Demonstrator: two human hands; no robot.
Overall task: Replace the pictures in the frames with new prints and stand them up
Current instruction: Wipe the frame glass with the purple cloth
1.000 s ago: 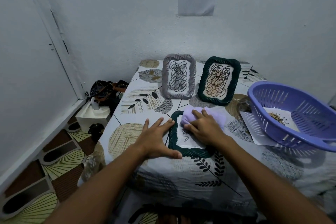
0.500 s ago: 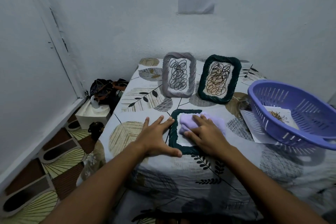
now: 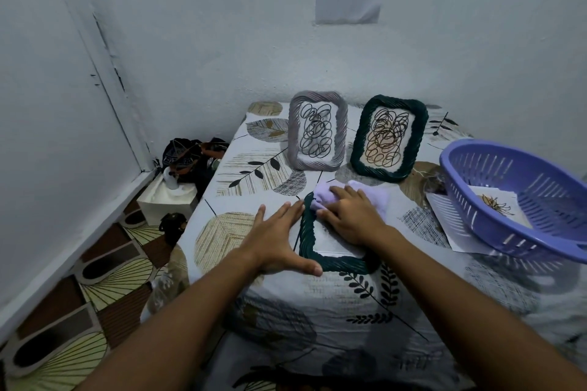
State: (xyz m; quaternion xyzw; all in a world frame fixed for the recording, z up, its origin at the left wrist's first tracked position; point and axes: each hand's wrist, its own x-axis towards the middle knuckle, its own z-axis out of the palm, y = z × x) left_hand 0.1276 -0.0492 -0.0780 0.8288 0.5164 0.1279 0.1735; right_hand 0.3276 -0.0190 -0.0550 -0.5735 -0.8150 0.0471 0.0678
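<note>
I took the flat frame (image 3: 330,255) on the worktop (image 3: 241,232) as my landmark. My left hand (image 3: 279,240) lay flat against its left edge, thumb at its near corner. My right hand (image 3: 352,216) rested on a cloth (image 3: 374,197) over its far end. Behind it stood two upright frames side by side, one (image 3: 317,132) to the left and one (image 3: 389,138) to the right. To its right sat a basket (image 3: 521,200) with a print (image 3: 498,208) inside, resting on a sheet of paper (image 3: 451,222). To its left, down on the floor, a box (image 3: 166,201) stood against the wall.
</note>
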